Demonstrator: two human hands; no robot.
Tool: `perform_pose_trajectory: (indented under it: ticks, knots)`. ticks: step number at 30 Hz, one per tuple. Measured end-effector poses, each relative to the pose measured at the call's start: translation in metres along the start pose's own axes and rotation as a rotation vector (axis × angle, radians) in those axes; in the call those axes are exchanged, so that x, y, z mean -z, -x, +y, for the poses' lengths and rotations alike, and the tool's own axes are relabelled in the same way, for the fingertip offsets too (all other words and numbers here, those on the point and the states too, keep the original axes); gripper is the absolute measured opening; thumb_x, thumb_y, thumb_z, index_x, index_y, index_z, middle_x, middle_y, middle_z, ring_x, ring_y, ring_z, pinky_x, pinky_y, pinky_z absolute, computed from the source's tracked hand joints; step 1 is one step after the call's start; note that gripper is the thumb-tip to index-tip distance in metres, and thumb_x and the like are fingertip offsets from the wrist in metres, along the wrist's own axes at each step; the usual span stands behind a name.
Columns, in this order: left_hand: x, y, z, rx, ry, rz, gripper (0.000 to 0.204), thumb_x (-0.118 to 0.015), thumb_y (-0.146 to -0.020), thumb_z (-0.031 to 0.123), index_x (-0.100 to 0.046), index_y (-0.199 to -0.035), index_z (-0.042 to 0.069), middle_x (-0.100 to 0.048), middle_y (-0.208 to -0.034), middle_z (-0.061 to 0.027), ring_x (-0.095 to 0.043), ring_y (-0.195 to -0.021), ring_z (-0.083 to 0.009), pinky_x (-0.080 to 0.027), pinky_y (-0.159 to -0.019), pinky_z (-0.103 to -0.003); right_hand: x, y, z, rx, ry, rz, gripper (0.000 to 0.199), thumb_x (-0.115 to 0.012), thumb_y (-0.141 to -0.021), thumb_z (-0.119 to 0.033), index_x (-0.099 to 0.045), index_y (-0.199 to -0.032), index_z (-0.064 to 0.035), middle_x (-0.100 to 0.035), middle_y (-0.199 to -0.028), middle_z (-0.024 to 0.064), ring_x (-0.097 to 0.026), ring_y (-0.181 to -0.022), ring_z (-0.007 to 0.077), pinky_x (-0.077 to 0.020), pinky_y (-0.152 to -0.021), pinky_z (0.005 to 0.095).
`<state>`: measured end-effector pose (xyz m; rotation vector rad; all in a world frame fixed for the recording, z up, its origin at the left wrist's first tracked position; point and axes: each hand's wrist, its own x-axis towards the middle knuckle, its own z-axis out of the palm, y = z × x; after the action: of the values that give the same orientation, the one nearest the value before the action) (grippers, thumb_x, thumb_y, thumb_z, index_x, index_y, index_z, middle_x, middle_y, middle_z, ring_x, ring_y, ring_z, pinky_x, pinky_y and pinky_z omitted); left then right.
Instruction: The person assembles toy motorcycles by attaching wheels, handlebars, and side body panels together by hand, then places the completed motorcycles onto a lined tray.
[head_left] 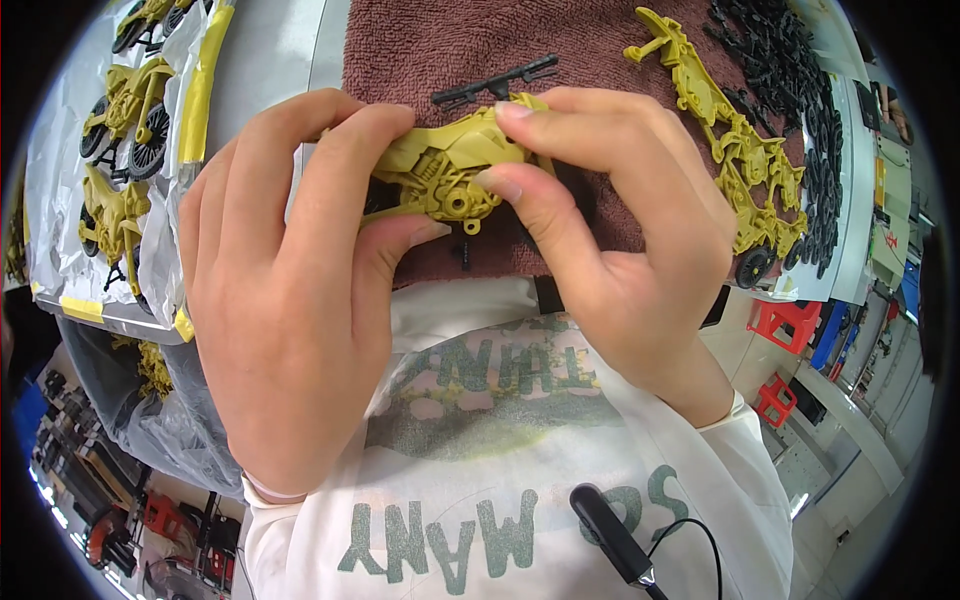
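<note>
Both my hands hold one olive-yellow plastic toy motorcycle body (445, 165) close to my chest, above a brown towel (560, 60). My left hand (290, 280) grips its left end with fingers over the top and thumb underneath. My right hand (610, 220) pinches its right end between thumb and forefinger. A black handlebar part (495, 82) lies on the towel just beyond the body. A small black piece (465, 250) shows below the body.
A row of olive-yellow body shells (735, 140) and a pile of black parts (790, 70) lie on the towel at the right. Assembled toy motorcycles (130, 110) rest in a plastic-lined tray at the left. Red stools (790, 320) stand on the floor at the right.
</note>
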<state>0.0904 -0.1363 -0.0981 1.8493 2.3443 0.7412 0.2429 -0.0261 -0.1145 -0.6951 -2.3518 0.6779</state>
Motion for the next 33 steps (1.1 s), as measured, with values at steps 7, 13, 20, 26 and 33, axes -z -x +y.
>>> perform_pose_trajectory:
  ticks: [7, 13, 20, 26, 33]
  knots:
    - [-0.003, 0.009, -0.005, 0.001, 0.018, 0.042, 0.037, -0.072, -0.075, 0.006, -0.067, -0.112, 0.006, -0.063, -0.113, -0.0097, -0.061, -0.102, -0.0278, -0.045, -0.091, -0.037, -0.006, -0.001, 0.009, 0.180, 0.124, 0.081, 0.028, -0.080, -0.073, -0.007, -0.071, -0.098, -0.0015, -0.071, -0.096, 0.0099, -0.065, -0.084, 0.0252, -0.0507, -0.076, 0.0313]
    - [-0.004, 0.012, -0.008, 0.013, 0.022, 0.046, 0.039, -0.073, -0.075, 0.005, -0.068, -0.114, 0.006, -0.062, -0.114, -0.0104, -0.061, -0.103, -0.0277, -0.048, -0.090, -0.036, -0.011, -0.002, 0.012, 0.253, 0.146, 0.107, 0.029, -0.081, -0.070, -0.009, -0.072, -0.097, -0.0026, -0.071, -0.095, 0.0113, -0.064, -0.081, 0.0258, -0.0500, -0.073, 0.0317]
    - [-0.005, 0.014, -0.004, 0.125, 0.144, 0.049, 0.042, -0.073, -0.073, 0.003, -0.068, -0.115, 0.006, -0.060, -0.116, -0.0105, -0.059, -0.107, -0.0267, -0.047, -0.093, -0.036, -0.010, -0.003, 0.007, 0.207, 0.112, 0.049, 0.025, -0.081, -0.071, -0.004, -0.071, -0.094, 0.0001, -0.069, -0.096, 0.0163, -0.064, -0.081, 0.0264, -0.0511, -0.070, 0.0320]
    - [0.006, 0.011, -0.003, 0.176, 0.310, 0.042, 0.045, -0.077, -0.070, 0.006, -0.066, -0.113, 0.002, -0.060, -0.115, -0.0110, -0.058, -0.106, -0.0256, -0.043, -0.095, -0.035, -0.014, 0.007, -0.003, -0.122, -0.652, 0.119, 0.068, -0.079, -0.070, 0.012, -0.037, -0.123, 0.0007, -0.055, -0.119, 0.0233, -0.062, -0.102, 0.0254, -0.0529, -0.090, 0.0336]
    - [0.000, 0.017, -0.010, 0.175, 0.785, 0.205, 0.047, -0.081, -0.079, 0.020, -0.059, -0.110, -0.008, -0.061, -0.109, -0.0177, -0.061, -0.102, -0.0250, -0.048, -0.092, -0.033, 0.017, -0.014, -0.002, -0.159, -0.697, -0.263, 0.058, -0.081, -0.076, -0.007, -0.053, -0.124, 0.0110, -0.060, -0.113, 0.0202, -0.062, -0.105, 0.0223, -0.0505, -0.093, 0.0291]
